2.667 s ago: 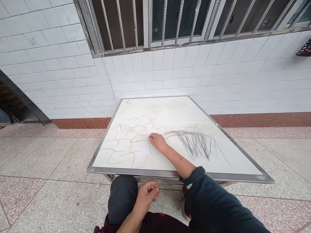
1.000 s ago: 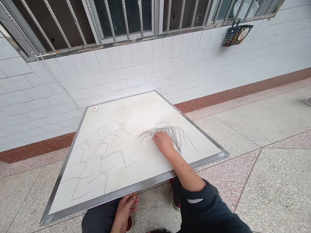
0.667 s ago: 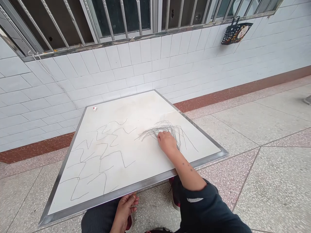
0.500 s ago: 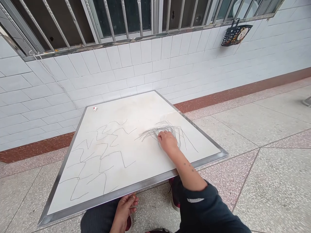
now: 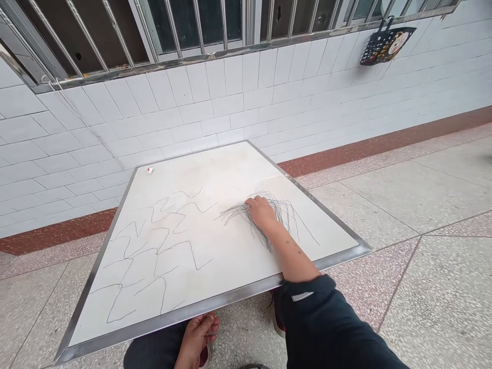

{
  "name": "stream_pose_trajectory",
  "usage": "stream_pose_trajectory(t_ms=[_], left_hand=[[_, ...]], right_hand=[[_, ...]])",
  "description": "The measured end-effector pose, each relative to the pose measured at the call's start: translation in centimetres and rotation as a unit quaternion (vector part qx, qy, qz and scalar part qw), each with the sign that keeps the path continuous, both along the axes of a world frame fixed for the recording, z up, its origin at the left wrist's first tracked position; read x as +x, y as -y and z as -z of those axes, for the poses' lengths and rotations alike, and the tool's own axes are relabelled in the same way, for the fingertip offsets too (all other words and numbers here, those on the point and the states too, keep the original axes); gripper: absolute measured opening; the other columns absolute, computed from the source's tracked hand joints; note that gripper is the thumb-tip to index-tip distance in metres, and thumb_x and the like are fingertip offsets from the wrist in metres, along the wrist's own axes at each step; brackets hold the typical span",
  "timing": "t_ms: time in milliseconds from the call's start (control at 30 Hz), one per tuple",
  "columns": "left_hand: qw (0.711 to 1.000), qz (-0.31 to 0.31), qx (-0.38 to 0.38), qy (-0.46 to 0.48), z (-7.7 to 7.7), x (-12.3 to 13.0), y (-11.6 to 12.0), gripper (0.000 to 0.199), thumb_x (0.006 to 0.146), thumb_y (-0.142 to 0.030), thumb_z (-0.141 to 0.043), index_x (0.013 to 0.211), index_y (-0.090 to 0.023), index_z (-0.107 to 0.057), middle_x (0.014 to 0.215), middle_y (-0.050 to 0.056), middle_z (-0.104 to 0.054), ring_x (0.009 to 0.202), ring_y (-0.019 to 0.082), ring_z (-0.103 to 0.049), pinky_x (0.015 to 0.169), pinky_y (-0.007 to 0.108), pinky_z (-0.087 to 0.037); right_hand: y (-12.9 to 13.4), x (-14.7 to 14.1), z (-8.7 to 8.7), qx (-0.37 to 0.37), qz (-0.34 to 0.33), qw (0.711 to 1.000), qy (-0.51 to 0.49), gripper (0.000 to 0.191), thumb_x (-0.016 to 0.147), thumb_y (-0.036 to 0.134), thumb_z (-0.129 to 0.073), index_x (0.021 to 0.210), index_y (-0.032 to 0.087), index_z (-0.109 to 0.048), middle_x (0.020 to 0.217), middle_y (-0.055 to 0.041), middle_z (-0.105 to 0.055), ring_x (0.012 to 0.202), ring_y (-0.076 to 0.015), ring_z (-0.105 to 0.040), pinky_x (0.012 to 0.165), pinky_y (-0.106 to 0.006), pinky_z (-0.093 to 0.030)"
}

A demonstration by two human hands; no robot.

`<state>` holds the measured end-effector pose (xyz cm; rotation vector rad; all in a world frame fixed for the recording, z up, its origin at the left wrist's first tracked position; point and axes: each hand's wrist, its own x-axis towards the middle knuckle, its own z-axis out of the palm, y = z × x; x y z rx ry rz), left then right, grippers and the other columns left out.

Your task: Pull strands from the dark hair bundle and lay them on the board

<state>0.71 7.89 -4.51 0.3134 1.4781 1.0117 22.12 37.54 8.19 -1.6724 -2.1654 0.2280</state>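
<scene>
On the white tabletop lies a tangled pile of thin dark wires, fanned out to both sides. My right hand rests over the pile with fingers curled down and closed on some of the strands; its palm hides the pile's middle. Several loose bent wires lie spread over the left half of the table. My left hand is below the table's front edge, near my knee, with fingers pressed together. Whatever it pinches, if anything, is too small to make out.
A tiny white and red item sits at the table's far left corner. The metal rim runs round the tabletop. Behind it stands a white tiled wall with a barred window and a hanging patterned bag.
My right hand has shifted slightly up and left over the pile, and more wire ends show below it. My left hand stays under the front edge. The view has tilted slightly.
</scene>
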Motion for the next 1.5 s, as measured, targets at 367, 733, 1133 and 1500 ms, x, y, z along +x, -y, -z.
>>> stream_pose_trajectory(t_ms=[367,733,1133,1500], left_hand=[[1.0,-0.001,-0.013,0.003,-0.4,0.3,-0.2,0.046,0.053,-0.042,-0.082,0.087,-0.015,-0.067,0.078,0.005,-0.072,0.065,0.012,-0.063,0.055,0.019,-0.047],[1.0,-0.001,-0.004,-0.002,-0.3,0.4,0.0,0.044,0.057,-0.039,-0.081,0.092,-0.015,-0.067,0.077,0.005,-0.072,0.064,0.013,-0.064,0.055,0.021,-0.047],[1.0,0.013,-0.002,-0.015,-0.7,0.7,0.1,0.046,0.056,-0.042,-0.08,0.091,-0.016,-0.065,0.077,0.005,-0.072,0.065,0.013,-0.063,0.057,0.022,-0.046],[0.999,0.027,0.002,-0.026,-1.0,1.2,0.2,0.046,0.056,-0.042,-0.079,0.091,-0.017,-0.065,0.077,0.004,-0.071,0.065,0.013,-0.064,0.057,0.021,-0.046]], right_hand=[[0.4,1.0,-0.2,0.038,-0.012,0.999,-0.035,0.022,0.091,0.017,-0.042,0.097,0.022,-0.063,0.098,-0.0073,-0.057,0.091,-0.0203,-0.046,0.062,-0.027,-0.034],[0.6,1.0,-0.2,0.055,0.001,0.994,-0.093,0.02,0.089,0.016,-0.045,0.091,0.021,-0.064,0.097,-0.0072,-0.059,0.09,-0.0208,-0.047,0.062,-0.028,-0.033],[1.5,2.7,-0.4,0.06,0.026,0.978,-0.2,0.02,0.086,0.019,-0.046,0.086,0.022,-0.066,0.09,-0.0046,-0.063,0.089,-0.0204,-0.05,0.064,-0.028,-0.034],[1.9,3.8,-0.4,0.029,0.047,0.943,-0.329,0.02,0.082,0.025,-0.048,0.084,0.024,-0.068,0.09,-0.0023,-0.063,0.082,-0.018,-0.055,0.067,-0.03,-0.04]])
